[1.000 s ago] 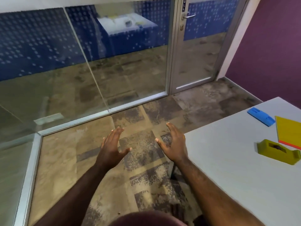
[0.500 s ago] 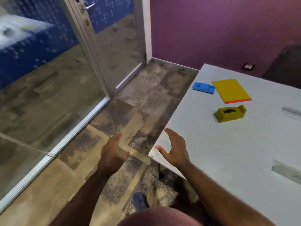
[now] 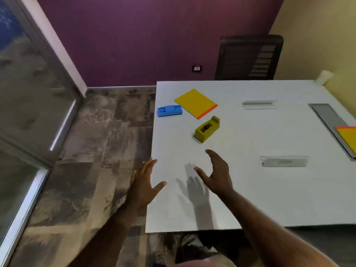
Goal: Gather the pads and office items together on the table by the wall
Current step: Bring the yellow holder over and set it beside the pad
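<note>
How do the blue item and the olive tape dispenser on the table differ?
The blue item is flat and low; the olive tape dispenser is taller, with a raised end. The blue item lies at the table's left edge; the dispenser sits further in, nearer the right hand. Both rest untouched beside the yellow pad.

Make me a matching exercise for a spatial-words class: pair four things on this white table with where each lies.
Things
1. blue plastic holder
2. yellow pad with an orange edge strip
3. olive-yellow tape dispenser
4. second yellow pad

Places
A. cut off by the picture's right edge
B. nearest the right hand
C. by the table's left edge
D. between the holder and the dispenser, nearer the purple wall

Pairs: 1-C, 2-D, 3-B, 4-A
</note>
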